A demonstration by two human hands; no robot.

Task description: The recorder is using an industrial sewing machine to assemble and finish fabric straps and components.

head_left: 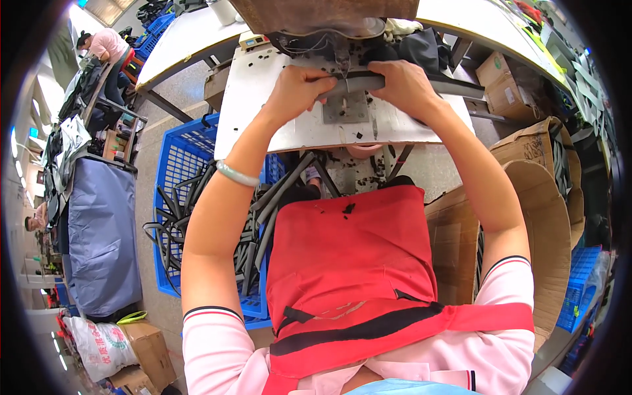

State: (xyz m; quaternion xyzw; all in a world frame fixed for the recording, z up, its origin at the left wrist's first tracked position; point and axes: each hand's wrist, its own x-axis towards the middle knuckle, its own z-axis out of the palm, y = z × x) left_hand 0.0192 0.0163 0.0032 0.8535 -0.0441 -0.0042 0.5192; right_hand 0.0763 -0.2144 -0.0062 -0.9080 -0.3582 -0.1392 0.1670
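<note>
A dark grey and black padded strip (365, 83) lies across the work spot of a machine (322, 14), beneath its narrow pointed tip (343, 58). My left hand (299, 91) pinches the strip's left end between thumb and fingers. My right hand (406, 87) grips it right of the tip, and a grey length runs on past my wrist to the right. Below the strip, a square metal plate (346, 110) is set into the white tabletop (247, 108). Small black scraps dot that surface. Whether the tip touches the strip, I cannot tell.
At my left, a blue plastic crate (172, 148) holds many similar strips. A large open cardboard box (543, 230) stands close on my right. Dark cloth (424, 52) lies behind my right hand. A person in pink (108, 47) bends over work at the far left.
</note>
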